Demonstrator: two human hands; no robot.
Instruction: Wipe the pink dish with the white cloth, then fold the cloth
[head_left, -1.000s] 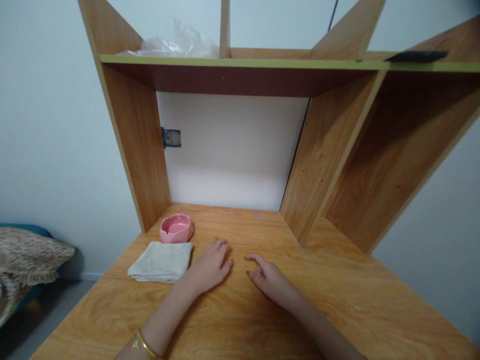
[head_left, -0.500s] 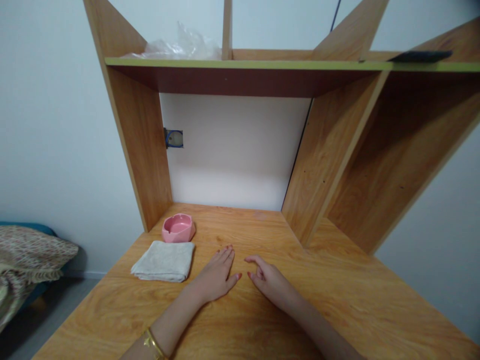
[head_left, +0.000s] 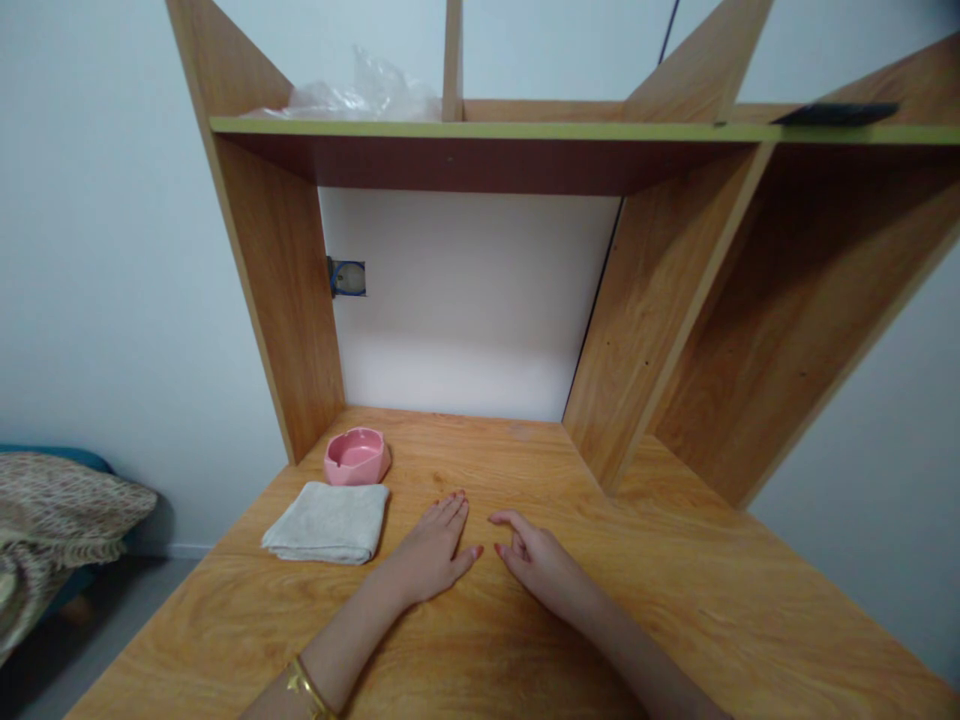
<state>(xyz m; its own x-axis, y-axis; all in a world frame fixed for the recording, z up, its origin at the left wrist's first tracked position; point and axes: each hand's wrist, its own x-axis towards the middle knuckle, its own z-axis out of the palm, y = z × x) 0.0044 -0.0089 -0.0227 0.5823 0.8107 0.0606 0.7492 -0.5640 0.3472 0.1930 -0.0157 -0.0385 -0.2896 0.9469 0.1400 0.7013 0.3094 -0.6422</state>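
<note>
1. The left hand (head_left: 433, 548) lies flat on the desk (head_left: 697, 600), palm down, fingers straight and close together, holding nothing.
2. The right hand (head_left: 541, 565) rests just beside it, fingers loosely curled, also empty.
3. A folded cloth (head_left: 327, 520) lies near the left hand and apart from it: off-white, soft-looking, a neat rectangle with rounded edges.
4. A pink dish (head_left: 356, 456) sits just behind the cloth.
5. A gold bracelet (head_left: 307, 685) circles the left wrist.

Nothing readable here tbh, no words, labels, brands or numbers on the desk (head_left: 675, 600), shelf (head_left: 525, 128), cloth (head_left: 326, 520) or pink dish (head_left: 356, 457).
</note>
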